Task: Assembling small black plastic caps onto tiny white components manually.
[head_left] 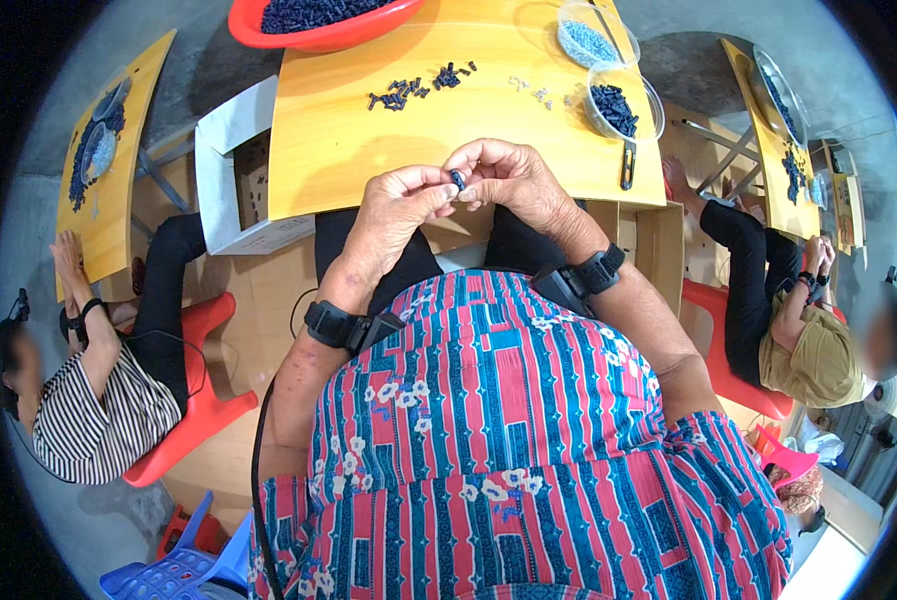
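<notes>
The upper edge cut off the red basin. Fingertips covered much of the small dark part, so its full shape was hard to make out. It sat between both hands, near the table's near edge. The left hand pinched it, thumb against fingers; the right hand, bent inward, pinched it opposite, fingers curled.

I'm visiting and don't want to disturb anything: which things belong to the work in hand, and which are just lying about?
Apparently in use:
left hand, right hand, the small dark piece between them
loose dark pieces on the table
red basin
light-blue pieces

Apparently just lying about:
blue plastic chair
plastic bag
black flat item (use unclear)
</notes>
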Tool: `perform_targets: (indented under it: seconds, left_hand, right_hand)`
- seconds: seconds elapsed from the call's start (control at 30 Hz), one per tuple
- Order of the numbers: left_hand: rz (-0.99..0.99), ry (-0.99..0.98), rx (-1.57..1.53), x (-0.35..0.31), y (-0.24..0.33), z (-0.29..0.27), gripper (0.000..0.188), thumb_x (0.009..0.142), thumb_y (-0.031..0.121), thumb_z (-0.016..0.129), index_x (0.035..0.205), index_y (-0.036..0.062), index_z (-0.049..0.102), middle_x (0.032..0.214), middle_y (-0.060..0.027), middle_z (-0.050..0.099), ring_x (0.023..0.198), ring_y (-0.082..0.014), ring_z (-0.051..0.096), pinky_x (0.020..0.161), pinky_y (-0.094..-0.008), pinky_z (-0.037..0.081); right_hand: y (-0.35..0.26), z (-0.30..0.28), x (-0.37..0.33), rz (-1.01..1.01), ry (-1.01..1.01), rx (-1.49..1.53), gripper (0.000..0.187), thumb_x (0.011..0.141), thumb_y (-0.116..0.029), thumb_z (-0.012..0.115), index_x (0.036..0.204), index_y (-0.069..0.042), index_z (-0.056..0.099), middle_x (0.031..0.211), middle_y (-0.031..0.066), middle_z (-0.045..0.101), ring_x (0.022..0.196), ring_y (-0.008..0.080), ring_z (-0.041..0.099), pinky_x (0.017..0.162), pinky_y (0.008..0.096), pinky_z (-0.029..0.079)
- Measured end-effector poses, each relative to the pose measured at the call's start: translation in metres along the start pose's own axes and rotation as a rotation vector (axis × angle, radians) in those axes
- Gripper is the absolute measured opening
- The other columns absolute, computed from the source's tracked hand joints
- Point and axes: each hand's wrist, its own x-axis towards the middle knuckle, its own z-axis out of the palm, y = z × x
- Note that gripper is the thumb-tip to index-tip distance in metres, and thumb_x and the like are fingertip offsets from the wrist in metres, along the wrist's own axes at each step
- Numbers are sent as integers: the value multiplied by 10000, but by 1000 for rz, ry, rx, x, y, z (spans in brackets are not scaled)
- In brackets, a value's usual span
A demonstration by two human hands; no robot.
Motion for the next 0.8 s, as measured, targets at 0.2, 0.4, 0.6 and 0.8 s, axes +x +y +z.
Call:
perform_targets:
  seconds: [0.2, 0.4, 0.6, 0.8]
  left_hand:
    - [9, -5, 20, 4, -1, 12, 169, 915, 98, 626, 1053, 1, 642, 968, -44, 652, 833, -110, 622, 772, -239, 526]
    - [12, 45, 66, 0, -10, 7, 185, 925, 97, 621, 1077, -5, 646, 944, -47, 660, 831, -96, 622, 767, -229, 523]
    - [37, 66, 98, -2, -7, 10, 179, 926, 101, 627, 1068, 1, 665, 932, -44, 669, 834, -91, 621, 763, -232, 519]
    - [48, 53, 145, 0, -10, 6, 170, 915, 96, 632, 1047, 0, 679, 928, -28, 676, 824, -79, 614, 750, -221, 503]
  right_hand:
    - [3, -14, -7, 22, 38, -16, 281, 855, 8, 657, 1129, -41, 624, 946, -8, 619, 848, 81, 620, 746, 238, 538]
    - [-16, -51, -20, -156, 439, -269, 309, 834, 57, 644, 1124, -47, 628, 858, -16, 578, 771, 68, 586, 686, 227, 528]
    - [-47, -103, -43, -230, 893, -655, 316, 800, 81, 658, 1090, -46, 643, 840, -22, 572, 728, 49, 569, 642, 191, 494]
    - [-59, -102, -45, 29, 1043, -1090, 303, 807, 5, 683, 1103, -44, 642, 808, 5, 664, 718, 62, 600, 644, 216, 488]
